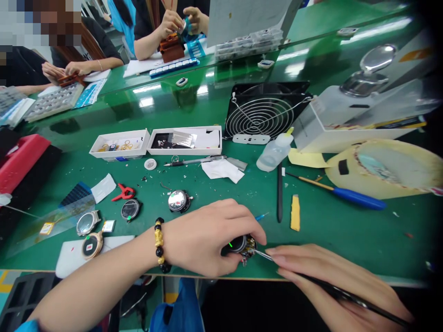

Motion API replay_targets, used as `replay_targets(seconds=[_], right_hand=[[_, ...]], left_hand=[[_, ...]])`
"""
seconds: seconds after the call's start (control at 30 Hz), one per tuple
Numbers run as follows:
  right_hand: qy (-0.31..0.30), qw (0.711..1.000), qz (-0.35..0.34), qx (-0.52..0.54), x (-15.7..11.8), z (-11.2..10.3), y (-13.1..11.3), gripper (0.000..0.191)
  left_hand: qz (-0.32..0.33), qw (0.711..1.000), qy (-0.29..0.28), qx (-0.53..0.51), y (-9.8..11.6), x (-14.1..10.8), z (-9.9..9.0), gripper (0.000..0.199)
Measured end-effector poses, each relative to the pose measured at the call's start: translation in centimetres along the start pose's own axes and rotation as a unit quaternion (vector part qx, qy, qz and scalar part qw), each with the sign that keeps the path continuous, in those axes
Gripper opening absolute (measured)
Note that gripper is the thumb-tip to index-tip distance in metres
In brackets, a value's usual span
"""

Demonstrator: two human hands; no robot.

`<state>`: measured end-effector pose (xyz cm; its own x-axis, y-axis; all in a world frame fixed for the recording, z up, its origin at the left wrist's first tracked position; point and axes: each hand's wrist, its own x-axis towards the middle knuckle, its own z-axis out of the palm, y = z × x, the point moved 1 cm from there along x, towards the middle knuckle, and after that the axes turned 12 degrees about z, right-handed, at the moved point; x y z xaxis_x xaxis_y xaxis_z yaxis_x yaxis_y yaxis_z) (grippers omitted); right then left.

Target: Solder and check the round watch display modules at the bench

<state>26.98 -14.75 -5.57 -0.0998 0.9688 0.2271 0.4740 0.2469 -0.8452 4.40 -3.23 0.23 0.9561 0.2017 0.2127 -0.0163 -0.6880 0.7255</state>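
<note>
At the front edge of the green workbench [332, 226], the left hand [204, 237] curls its fingers firmly around a small round watch [242, 244], steadying it, while the right hand [328, 276] pinches a thin black-handled pick [332, 289] between closed fingers, tip at the watch.

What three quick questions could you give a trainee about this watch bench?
1. Which holds the watch, the left hand or the right hand?
2. True or false: the left wrist wears a beaded bracelet.
3. What does the right hand hold?

Key:
1. Left hand
2. True
3. A slim black tool
</note>
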Motion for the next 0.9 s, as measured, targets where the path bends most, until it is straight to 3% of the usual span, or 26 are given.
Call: replay_targets(seconds=[0.9], right_hand=[[0.053,0.997,0.062,-0.017,0.4,0.7,-1.2,0.016]], left_hand=[[-0.043,0.999,-0.004,0.013,-0.5,-0.1,-0.4,0.026]])
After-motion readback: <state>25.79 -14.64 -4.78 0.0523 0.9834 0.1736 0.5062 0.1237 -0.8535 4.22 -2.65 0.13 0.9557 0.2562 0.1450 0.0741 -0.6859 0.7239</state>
